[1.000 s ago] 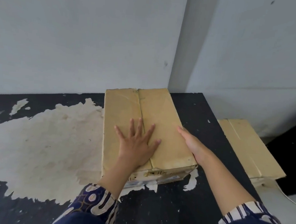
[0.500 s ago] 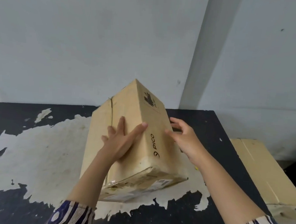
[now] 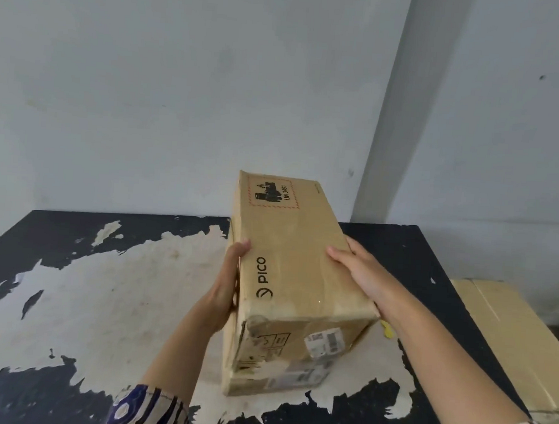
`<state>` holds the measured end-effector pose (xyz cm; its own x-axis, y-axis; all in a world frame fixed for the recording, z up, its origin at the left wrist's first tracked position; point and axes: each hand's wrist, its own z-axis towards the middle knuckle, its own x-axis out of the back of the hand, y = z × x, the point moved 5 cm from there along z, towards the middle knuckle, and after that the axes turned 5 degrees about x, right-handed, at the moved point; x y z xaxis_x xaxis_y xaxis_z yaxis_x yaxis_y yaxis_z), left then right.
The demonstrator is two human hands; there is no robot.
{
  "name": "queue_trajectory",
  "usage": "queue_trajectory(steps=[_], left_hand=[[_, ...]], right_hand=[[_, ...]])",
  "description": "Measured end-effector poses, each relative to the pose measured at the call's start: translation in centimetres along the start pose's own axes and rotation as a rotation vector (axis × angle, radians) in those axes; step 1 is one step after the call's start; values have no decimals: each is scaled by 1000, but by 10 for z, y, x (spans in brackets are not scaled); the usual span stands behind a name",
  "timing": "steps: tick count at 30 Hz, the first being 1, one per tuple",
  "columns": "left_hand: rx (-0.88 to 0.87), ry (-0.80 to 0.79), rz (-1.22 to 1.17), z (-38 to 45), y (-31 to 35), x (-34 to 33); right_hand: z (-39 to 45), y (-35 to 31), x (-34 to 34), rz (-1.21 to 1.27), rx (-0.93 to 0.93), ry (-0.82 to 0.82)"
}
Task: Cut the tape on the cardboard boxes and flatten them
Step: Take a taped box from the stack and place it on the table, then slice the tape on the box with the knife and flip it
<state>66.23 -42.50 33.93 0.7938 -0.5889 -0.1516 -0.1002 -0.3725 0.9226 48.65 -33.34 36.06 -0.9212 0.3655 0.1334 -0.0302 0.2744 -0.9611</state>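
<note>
1. Cardboard box (image 3: 296,279), sealed, stands on its long side on the table (image 3: 67,296).
2. My left hand (image 3: 225,286) grasps its left face, thumb over the edge; my right hand (image 3: 355,271) lies flat on top.
3. Risk: the box probably topples rightward, since no fingers brace that side.

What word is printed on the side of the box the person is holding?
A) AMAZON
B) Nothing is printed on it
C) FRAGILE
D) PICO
D: the cardboard box, held between the left hand and right hand, bears the black letters PICO along its upper face.
</note>
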Motion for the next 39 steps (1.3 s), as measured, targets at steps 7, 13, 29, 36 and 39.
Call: queue_trajectory(steps=[7,13,29,36,39], left_hand=[[88,-122,-391,21,-25,-35],[155,-5,-532,20,-56,-8],[213,533,-17,27,-136,63],[275,486,-193,26,-102,70],[132,495,-18,26,-55,57]], right_hand=[[-7,-25,30,-33,71,37],[-5,-22,8,-120,93,11],[23,55,19,-778,-116,135],[23,68,-8,-1133,-87,106],[24,70,-5,-1150,-92,82]])
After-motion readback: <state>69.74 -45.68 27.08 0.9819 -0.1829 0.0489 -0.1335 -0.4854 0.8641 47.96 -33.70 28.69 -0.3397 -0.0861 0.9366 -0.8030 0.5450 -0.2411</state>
